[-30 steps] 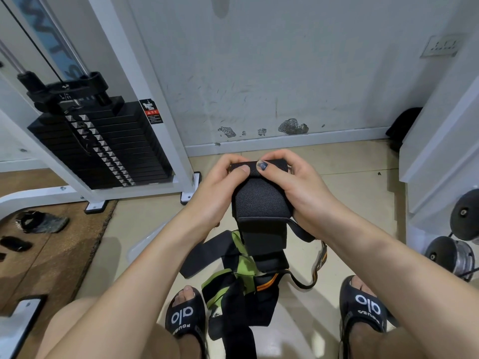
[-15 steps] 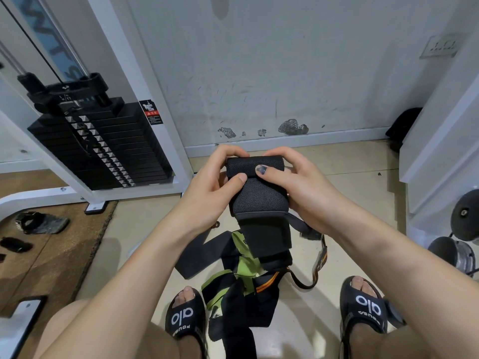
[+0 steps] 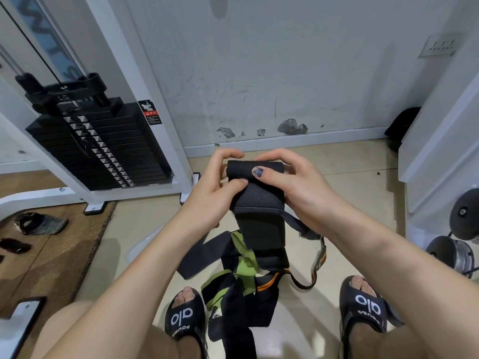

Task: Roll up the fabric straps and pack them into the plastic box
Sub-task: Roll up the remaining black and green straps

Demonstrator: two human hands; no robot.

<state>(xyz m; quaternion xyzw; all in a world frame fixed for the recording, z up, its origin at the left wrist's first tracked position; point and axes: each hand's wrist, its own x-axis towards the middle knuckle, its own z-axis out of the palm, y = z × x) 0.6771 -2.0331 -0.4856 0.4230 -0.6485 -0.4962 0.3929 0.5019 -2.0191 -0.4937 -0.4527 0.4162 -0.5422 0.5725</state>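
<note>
A wide black fabric strap [image 3: 259, 200] hangs in front of me, its top end curled into a small roll. My left hand [image 3: 215, 187] pinches the roll's left side with thumb and fingers. My right hand [image 3: 293, 185] grips the right side, thumb pressed on the roll's front. The strap's loose tail drops toward the floor. Below it lies a heap of other straps [image 3: 241, 286], black with green and orange edging. A translucent plastic piece [image 3: 141, 244] shows on the floor behind my left forearm; I cannot tell whether it is the box.
A white cable machine with a black weight stack [image 3: 98, 149] stands at the left. A brown mat [image 3: 51, 250] carries dark pads. White frame parts and round metal weights [image 3: 451, 252] crowd the right. My two feet in black slides [image 3: 185, 317] flank the heap.
The strap's top end has been rolled further into a thicker roll, and both hands have risen slightly with it. The hanging tail has lifted a little.
</note>
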